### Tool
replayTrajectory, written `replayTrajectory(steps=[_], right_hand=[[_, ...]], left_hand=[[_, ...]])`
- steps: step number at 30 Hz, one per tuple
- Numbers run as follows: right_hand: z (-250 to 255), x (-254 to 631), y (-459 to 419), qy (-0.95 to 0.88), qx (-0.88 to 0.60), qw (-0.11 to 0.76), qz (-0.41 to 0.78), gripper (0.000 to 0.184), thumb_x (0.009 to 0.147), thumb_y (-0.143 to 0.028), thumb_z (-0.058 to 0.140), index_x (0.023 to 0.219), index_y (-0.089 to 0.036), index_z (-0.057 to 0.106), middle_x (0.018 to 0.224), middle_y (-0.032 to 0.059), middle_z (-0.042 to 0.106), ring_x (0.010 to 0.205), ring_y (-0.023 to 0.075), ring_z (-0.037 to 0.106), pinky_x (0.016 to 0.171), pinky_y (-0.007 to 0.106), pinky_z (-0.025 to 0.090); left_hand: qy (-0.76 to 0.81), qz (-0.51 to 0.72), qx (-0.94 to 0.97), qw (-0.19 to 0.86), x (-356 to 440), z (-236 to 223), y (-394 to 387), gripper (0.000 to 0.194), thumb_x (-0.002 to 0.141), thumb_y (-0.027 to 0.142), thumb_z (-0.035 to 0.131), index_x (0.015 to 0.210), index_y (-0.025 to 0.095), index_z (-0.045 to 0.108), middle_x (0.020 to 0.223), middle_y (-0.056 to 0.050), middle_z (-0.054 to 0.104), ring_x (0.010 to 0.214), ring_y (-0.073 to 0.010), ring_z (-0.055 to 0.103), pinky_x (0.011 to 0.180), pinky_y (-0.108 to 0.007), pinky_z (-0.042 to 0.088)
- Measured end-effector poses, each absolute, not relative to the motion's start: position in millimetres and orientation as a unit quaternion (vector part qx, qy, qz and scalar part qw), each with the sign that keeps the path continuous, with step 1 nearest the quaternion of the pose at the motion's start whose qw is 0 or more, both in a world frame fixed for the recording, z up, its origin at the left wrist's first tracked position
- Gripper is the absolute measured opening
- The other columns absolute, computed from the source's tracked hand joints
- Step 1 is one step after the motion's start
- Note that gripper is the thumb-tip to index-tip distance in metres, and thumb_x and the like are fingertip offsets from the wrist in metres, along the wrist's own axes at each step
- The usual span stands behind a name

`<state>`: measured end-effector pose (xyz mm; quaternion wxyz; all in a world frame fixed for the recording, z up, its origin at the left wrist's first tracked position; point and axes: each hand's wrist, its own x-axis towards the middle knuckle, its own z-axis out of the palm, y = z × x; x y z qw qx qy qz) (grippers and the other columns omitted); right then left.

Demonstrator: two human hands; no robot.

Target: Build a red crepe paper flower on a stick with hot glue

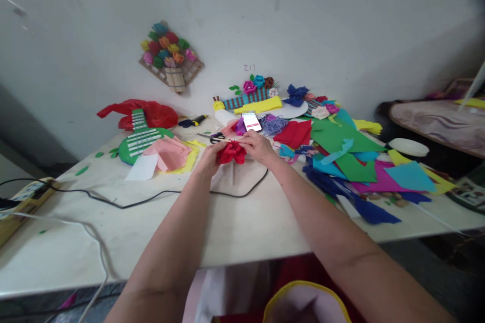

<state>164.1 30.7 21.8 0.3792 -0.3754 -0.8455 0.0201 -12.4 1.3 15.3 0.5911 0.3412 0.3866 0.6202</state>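
A red crepe paper flower (230, 153) is held between my two hands over the middle of the table. My left hand (210, 158) grips its left side with fingers closed. On the other side, my right hand (258, 146) pinches the flower's upper right edge, fingers bent together. A thin pale strip or stick runs along the top of the flower; I cannot tell which. Just behind my left hand lie scissors (216, 138) with dark handles. Beyond my right hand a phone (251, 122) with a lit screen rests among the craft pieces.
Coloured paper sheets (337, 136) pile up on the right. At left are a green guitar-shaped craft (146, 142), pink paper (168, 152) and a red plastic bag (147, 114). A black cable (159, 193) crosses the table (242, 232) from a power strip (26, 207).
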Motion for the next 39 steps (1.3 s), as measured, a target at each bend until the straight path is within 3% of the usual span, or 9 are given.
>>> replayTrajectory(steps=[14, 21, 39], right_hand=[[13, 168, 50, -0.840, -0.270, 0.459, 0.106, 0.020, 0.083, -0.015, 0.065, 0.096, -0.024, 0.078, 0.084, 0.0036, 0.063, 0.080, 0.0142, 0.059, 0.074, 0.027, 0.050], [13, 169, 50, -0.836, -0.261, 0.460, 0.144, 0.019, 0.082, -0.013, 0.064, 0.094, -0.020, 0.078, 0.085, 0.0053, 0.063, 0.081, 0.0159, 0.060, 0.078, 0.032, 0.051], [13, 169, 50, -0.841, -0.251, 0.457, 0.146, 0.021, 0.084, -0.015, 0.063, 0.096, -0.024, 0.078, 0.087, 0.0042, 0.063, 0.085, 0.0160, 0.060, 0.080, 0.032, 0.052]], left_hand=[[0.366, 0.603, 0.330, 0.627, -13, 18, -2, 0.008, 0.070, 0.014, 0.066, 0.078, 0.011, 0.068, 0.072, -0.004, 0.070, 0.059, -0.0136, 0.065, 0.053, -0.021, 0.050], [0.356, 0.611, 0.347, 0.616, -13, 17, -2, 0.006, 0.070, 0.013, 0.067, 0.075, 0.010, 0.069, 0.070, -0.006, 0.070, 0.059, -0.0144, 0.065, 0.056, -0.022, 0.050], [0.362, 0.618, 0.327, 0.616, -13, 20, -5, 0.008, 0.070, 0.014, 0.065, 0.076, 0.011, 0.069, 0.070, -0.005, 0.070, 0.059, -0.0145, 0.064, 0.053, -0.023, 0.050]])
